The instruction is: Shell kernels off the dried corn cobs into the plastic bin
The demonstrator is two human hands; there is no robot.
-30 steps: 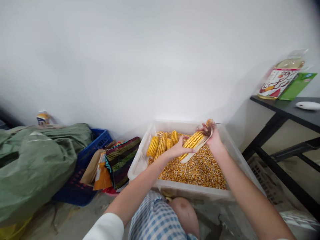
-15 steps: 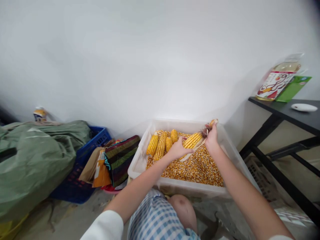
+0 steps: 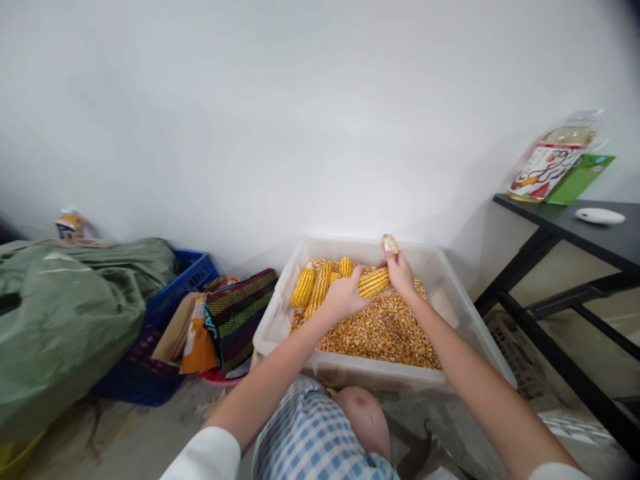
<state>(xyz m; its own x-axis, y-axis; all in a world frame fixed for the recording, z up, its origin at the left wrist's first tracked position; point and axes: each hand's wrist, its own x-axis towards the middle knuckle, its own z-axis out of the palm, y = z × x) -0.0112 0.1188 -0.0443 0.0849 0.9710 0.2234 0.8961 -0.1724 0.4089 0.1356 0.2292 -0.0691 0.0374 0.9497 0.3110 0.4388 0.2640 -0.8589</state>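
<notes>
Corn ear (image 3: pixel 373 284) slants over loose kernels inside the white bin (image 3: pixel 380 373). Well left of the bin, a small bottle (image 3: pixel 69 225) carries an orange-and-dark label, too small to read. Just left of it, a striped bag (image 3: pixel 241 320) shows teal letters, "JA". Over the bin, the left hand (image 3: pixel 347 294) grasps the ear; the right hand (image 3: pixel 400 272) pinches a pale yellow piece (image 3: pixel 389 244), its hold on the ear unclear. Right of the bin, a bottle (image 3: pixel 553 163) wears a white-and-red fruit label, lettering illegible.

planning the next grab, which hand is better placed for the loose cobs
Likely the left hand, though holding another cob: it's beside the loose cobs, while the right hand is farther away.
</notes>
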